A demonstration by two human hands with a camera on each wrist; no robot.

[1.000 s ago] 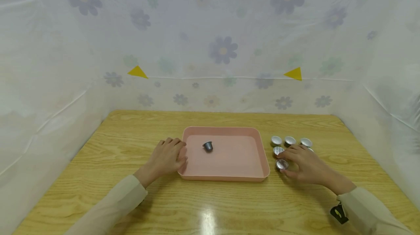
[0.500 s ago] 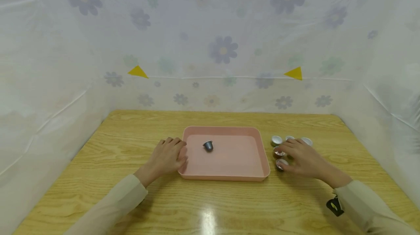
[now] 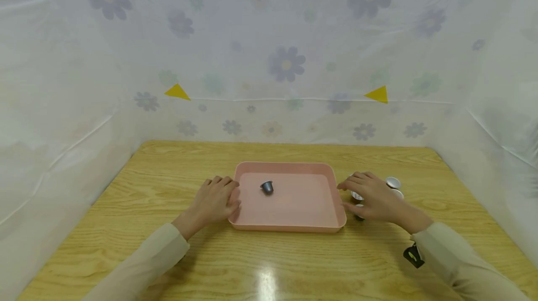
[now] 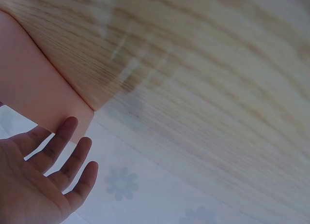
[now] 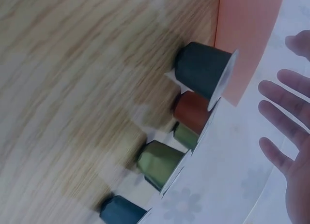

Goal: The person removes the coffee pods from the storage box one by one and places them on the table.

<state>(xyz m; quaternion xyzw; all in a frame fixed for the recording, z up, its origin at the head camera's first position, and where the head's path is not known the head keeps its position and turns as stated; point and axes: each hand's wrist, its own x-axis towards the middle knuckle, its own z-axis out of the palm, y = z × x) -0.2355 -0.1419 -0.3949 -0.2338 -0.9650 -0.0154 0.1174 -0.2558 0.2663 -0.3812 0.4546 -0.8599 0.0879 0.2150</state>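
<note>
A pink tray [image 3: 290, 227] lies on the wooden table, and a dark coffee capsule [image 3: 267, 188] rests tipped on its side inside. My left hand [image 3: 212, 199] rests at the tray's left rim, its fingers loosely bent; in the left wrist view one fingertip overlaps the outer wall. My right hand [image 3: 374, 198] hovers over the capsules with fingers spread, holding nothing, its fingertips right at the tray's right rim. Beneath it, the right wrist view shows a dark green capsule [image 5: 201, 69], a red-brown one [image 5: 190, 110], a green one [image 5: 159, 162] and a blue one [image 5: 120, 212].
Silver capsule lids [image 3: 393, 182] show beyond my right hand; other lids are partly hidden under it. A dark tag [image 3: 414, 255] hangs by the right sleeve. A flowered white curtain [image 3: 286, 114] encloses the table [image 3: 201, 263] at the back and sides.
My right hand has moved left from over the capsules to the tray's right rim, its fingers spreading. My left hand, the tray and the capsule inside have stayed in place.
</note>
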